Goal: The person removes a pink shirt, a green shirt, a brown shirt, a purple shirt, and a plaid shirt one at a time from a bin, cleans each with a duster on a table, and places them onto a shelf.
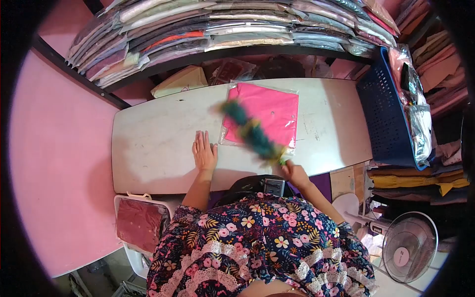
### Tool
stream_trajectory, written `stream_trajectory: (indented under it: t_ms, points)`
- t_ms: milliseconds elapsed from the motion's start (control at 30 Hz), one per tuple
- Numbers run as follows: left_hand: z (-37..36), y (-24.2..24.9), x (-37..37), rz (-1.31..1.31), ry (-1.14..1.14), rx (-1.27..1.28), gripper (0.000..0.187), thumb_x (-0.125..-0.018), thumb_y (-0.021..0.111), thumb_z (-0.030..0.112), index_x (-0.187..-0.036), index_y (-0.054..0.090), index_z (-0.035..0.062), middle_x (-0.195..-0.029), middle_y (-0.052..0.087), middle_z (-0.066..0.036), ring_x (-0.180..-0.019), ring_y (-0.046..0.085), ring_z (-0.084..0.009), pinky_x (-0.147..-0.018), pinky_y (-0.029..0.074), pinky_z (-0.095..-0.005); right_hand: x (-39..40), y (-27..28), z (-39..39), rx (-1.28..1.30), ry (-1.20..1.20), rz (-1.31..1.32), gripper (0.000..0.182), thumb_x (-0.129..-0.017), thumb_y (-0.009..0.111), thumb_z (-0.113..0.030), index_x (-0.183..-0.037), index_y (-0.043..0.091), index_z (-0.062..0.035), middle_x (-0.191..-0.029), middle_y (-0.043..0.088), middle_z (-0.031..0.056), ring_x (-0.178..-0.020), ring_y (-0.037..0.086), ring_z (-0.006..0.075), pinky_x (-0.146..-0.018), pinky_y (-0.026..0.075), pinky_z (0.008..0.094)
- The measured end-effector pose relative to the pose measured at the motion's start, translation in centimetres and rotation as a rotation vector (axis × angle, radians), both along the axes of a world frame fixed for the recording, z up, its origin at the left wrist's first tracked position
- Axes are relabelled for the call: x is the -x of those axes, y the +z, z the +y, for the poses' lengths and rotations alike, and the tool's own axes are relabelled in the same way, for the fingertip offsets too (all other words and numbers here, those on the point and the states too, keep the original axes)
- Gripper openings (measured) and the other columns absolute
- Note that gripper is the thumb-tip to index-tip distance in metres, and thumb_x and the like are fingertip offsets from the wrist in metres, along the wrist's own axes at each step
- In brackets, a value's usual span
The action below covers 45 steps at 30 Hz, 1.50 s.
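Observation:
My left hand point(204, 152) lies flat on the white table point(153, 143), fingers spread, a little left of a pink folded garment point(269, 111) in a clear plastic bag. Near the table's front edge, my right hand point(295, 174) is wrapped round the handle of a green and yellow duster point(252, 133). The duster is blurred by motion and slants up and left across the bagged garment, covering part of it. Whether its fibres touch the plastic cannot be made out.
Stacks of bagged clothes point(247, 29) fill a shelf behind the table. A blue basket point(388, 114) with packages stands at the right end. A white bin point(141, 222) is at the front left, a fan point(409, 247) at the front right.

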<state>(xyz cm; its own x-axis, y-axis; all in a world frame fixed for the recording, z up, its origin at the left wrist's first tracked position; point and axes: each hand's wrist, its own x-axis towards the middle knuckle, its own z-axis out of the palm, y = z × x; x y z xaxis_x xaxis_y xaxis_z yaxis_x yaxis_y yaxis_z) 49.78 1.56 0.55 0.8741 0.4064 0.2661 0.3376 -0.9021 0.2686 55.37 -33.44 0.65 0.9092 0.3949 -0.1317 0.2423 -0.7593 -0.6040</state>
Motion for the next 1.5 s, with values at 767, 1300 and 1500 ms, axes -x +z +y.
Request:
stream_trajectory:
  t_ms: [767,1300,1500]
  points:
    - [-0.7,0.6,0.1,0.054,-0.227,-0.104,0.042,-0.084,0.055,0.028,-0.126,0.053,0.0297,-0.14,0.039,-0.005,-0.132,0.03,-0.0252,-0.107,0.019,-0.0489,-5.1,2.3,6.0,0.066,-0.037,-0.065,0.036,-0.089,0.047,-0.035,-0.105,0.054,-0.0043,-0.077,0.062,0.0269,-0.074,0.061,0.0439,-0.067,0.047,0.0535]
    - [-0.6,0.3,0.0,0.03,-0.242,-0.118,0.039,-0.082,0.058,0.025,-0.121,0.056,0.028,-0.137,0.041,-0.005,-0.129,0.034,-0.0262,-0.106,0.021,-0.0493,0.3,1.0,-2.5,0.147,0.021,-0.053,0.032,-0.09,0.046,-0.036,-0.093,0.049,-0.0049,-0.066,0.06,0.0235,-0.065,0.059,0.0437,-0.058,0.046,0.0535]
    - [-0.8,1.2,0.2,0.065,-0.288,-0.086,0.041,-0.082,0.058,0.024,-0.123,0.056,0.0207,-0.139,0.04,-0.006,-0.131,0.03,-0.0287,-0.106,0.018,-0.0514,0.4,0.4,-6.9,0.137,-0.539,0.008,0.034,-0.09,0.046,-0.038,-0.097,0.049,-0.0047,-0.073,0.06,0.0275,-0.072,0.059,0.0464,-0.064,0.045,0.0555]
